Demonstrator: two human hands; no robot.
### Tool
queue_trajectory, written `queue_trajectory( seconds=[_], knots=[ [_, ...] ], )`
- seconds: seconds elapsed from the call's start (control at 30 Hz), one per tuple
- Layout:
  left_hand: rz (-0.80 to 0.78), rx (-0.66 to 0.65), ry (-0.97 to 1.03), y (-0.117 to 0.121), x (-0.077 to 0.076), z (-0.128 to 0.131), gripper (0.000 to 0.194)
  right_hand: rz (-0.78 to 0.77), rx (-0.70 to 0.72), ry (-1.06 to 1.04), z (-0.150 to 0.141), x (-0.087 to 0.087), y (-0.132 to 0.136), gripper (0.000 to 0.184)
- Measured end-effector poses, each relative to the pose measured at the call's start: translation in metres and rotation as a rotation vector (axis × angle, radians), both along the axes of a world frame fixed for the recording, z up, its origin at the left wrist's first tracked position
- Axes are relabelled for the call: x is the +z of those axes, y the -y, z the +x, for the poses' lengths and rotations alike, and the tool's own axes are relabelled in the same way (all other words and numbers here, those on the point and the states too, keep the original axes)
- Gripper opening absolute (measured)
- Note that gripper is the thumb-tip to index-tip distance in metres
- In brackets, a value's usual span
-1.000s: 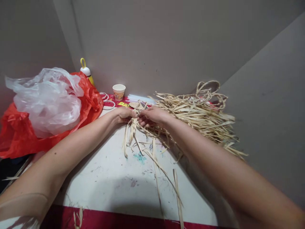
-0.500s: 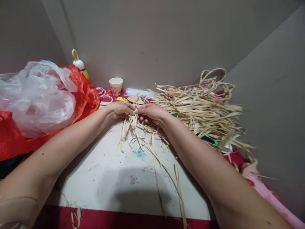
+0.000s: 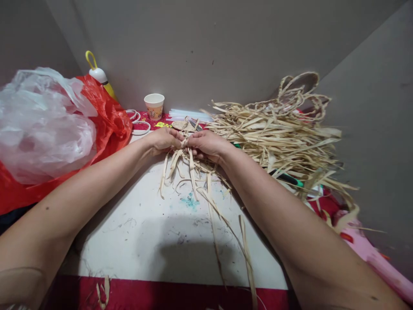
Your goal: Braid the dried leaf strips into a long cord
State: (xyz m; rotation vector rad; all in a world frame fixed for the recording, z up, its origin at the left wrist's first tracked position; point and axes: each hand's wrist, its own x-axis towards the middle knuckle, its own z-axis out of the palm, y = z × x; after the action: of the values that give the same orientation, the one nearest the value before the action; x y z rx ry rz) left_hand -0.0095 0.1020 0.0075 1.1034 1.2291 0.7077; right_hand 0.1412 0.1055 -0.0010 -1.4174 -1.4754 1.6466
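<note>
Both of my hands meet at a piece of braided dry straw (image 3: 204, 162) near the far edge of the white board (image 3: 129, 241). My left hand (image 3: 164, 140) pinches the straw strands from the left. From the right, my right hand (image 3: 206, 144) pinches them at the same spot, thumbs almost touching. Loose strand ends (image 3: 192, 172) hang down from between the fingers. Longer straw strips (image 3: 222, 224) trail over the board toward me. A flat round woven piece (image 3: 182, 125) lies just beyond the hands. The fingers hide the exact crossing of the strands.
A large heap of straw strips (image 3: 277, 142) lies on the right, with green-handled scissors (image 3: 288, 178) partly under it. At the back stand a paper cup (image 3: 154, 107) and white sticks (image 3: 189, 115). Plastic bags (image 3: 45, 129) and a yellow-white bottle (image 3: 100, 77) fill the left.
The camera view has shifted slightly, so the surroundings sit a little differently. Both hands keep pinching the straw, and the hanging strand ends have moved, one now pointing more straight down.
</note>
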Motion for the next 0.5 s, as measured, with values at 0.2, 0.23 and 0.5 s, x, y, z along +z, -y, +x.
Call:
queue_trajectory(
  seconds=[0.2, 0.23, 0.5],
  knots=[
    [0.088, -0.010, -0.113, 0.004, 0.002, 0.003, 0.020, 0.002, -0.063, -0.001, -0.002, 0.001, -0.001, 0.018],
    [0.103, -0.012, -0.125, 0.004, 0.003, 0.004, 0.020, 0.009, -0.075, 0.004, -0.002, 0.000, -0.002, 0.019],
    [0.216, -0.036, -0.249, 0.011, 0.011, 0.011, 0.021, 0.174, 0.009, 0.183, -0.002, -0.009, -0.005, 0.027]
  ],
)
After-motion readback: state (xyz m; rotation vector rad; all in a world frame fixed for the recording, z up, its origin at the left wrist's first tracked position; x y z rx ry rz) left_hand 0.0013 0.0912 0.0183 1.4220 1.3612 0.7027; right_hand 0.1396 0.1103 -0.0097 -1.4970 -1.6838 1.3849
